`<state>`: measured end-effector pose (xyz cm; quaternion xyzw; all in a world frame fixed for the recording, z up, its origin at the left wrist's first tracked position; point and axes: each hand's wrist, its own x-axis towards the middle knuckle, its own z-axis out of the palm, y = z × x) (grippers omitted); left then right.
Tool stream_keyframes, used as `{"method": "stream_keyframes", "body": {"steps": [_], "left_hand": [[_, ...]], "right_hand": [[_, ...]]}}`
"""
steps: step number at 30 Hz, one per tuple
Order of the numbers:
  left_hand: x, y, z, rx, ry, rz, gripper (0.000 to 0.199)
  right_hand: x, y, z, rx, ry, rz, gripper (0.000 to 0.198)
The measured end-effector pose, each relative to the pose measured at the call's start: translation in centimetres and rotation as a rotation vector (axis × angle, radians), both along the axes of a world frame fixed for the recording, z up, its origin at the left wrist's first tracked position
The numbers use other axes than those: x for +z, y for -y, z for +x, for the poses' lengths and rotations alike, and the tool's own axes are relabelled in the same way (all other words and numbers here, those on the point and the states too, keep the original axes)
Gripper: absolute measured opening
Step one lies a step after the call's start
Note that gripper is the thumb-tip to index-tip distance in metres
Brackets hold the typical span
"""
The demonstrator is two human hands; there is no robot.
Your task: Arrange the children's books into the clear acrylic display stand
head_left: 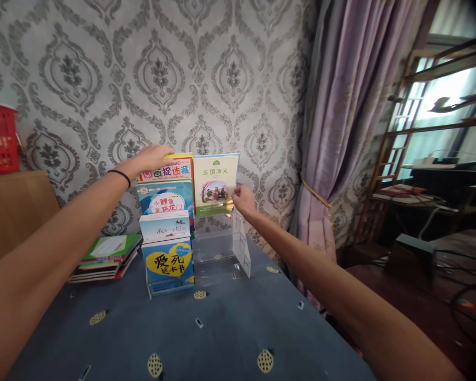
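Observation:
A clear acrylic book rack (241, 243) stands on the table, its left column filled with books stepped one above another. My left hand (154, 157) is closed over the top edge of the rearmost picture book (166, 172), which has a yellow border; some of its fingers are hidden. With fingers closed, my right hand (244, 201) grips the lower right edge of a pale green storybook (216, 182), upright in the rack's top right. Below the picture book are a blue fish book (164, 198), a pale blue book (165, 227) and a blue book with a yellow heart (168, 267).
Left of the rack lies a stack of books (107, 256). A red basket (0, 137) sits on a wooden box (19, 211) at the far left. Patterned wallpaper rises behind the table (206, 344). A purple curtain (337, 106) and wooden shelving (392, 143) are on the right.

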<state>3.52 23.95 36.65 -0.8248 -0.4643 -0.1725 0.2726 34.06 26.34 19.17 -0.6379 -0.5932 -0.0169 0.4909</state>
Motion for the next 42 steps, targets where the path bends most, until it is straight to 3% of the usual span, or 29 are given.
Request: {"method": "stream_keyframes", "body": {"steps": [5,12,32,42], "left_hand": [[0.1,0.6,0.2,0.024,-0.031,-0.015,0.035],[0.0,0.2,0.0,0.018,-0.038,-0.001,0.038],[0.2,-0.4,0.1,0.049,-0.047,0.002,0.033],[0.6,0.8,0.7,0.092,-0.075,-0.042,0.046]], "right_hand": [[-0.3,0.0,0.1,-0.024,0.007,0.013,0.028],[-0.9,0.0,0.0,0.001,-0.001,0.026,0.043],[-0.5,-0.4,0.5,0.039,0.004,-0.015,0.041],[-1.0,0.1,0.3,0.051,-0.013,0.008,0.042]]}}
